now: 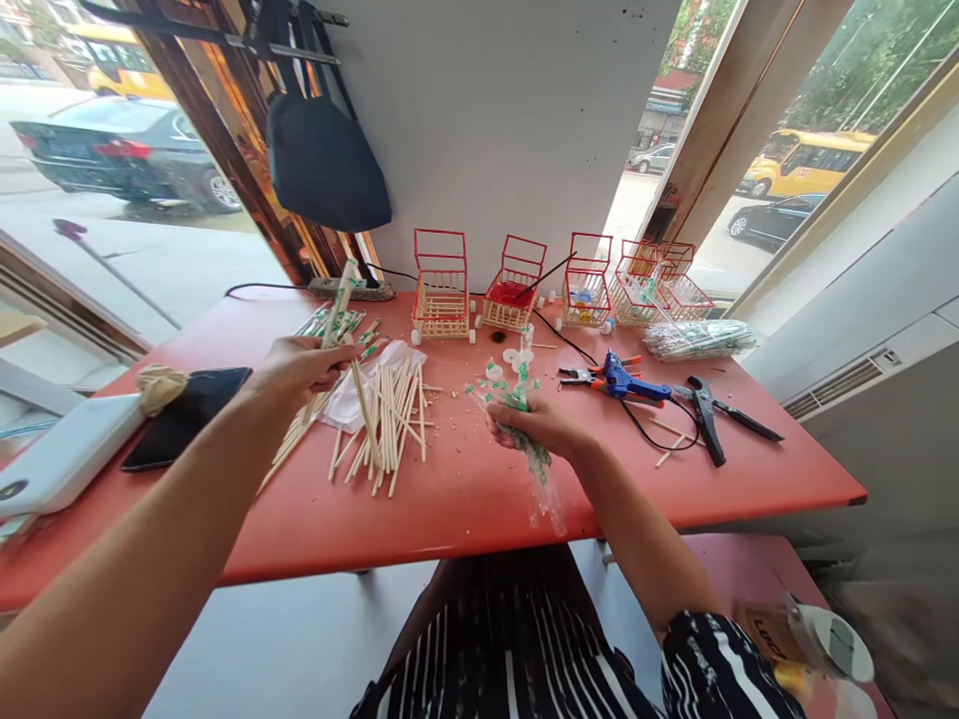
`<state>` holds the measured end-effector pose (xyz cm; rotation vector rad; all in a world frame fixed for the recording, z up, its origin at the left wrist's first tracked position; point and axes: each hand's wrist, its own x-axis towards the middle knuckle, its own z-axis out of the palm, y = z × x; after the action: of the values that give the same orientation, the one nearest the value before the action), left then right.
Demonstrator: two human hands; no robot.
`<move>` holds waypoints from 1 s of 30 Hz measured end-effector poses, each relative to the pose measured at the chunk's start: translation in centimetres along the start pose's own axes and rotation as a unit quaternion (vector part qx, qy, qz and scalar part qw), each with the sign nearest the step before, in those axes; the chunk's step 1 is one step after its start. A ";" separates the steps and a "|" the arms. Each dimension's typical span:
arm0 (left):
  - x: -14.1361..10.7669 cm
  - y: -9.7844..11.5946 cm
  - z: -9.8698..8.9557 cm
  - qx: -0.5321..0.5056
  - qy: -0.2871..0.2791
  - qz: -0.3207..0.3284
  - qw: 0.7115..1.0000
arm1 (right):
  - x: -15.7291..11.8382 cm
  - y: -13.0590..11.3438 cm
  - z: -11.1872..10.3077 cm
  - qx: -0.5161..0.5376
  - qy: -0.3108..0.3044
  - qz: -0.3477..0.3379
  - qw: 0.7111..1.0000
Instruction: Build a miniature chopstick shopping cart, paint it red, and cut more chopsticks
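My left hand, at the left of the pile, is closed around wooden sticks; one has a clear wrapper with green print at its upper end. Loose bare sticks lie on the red table just right of it, partly on a white plastic bag. Wrapped sticks lie behind my left hand. My right hand is closed on a bunch of crumpled clear wrappers with green print, which stick out above and below the fist.
Small stick carts with red trim stand along the table's back. A blue glue gun, pliers and a wrapped bundle lie at right. A black phone and a white device are at left.
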<state>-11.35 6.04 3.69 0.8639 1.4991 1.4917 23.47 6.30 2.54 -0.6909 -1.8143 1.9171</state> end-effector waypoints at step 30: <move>-15.5 -5.5 13.4 0.010 -0.215 -0.060 0.975 | 1.4 0.6 -1.8 0.159 0.322 -0.110 0.927</move>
<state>7.75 -2.62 0.28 1.0142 1.2193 1.1149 23.49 8.54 1.78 -0.8340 -1.0923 1.5343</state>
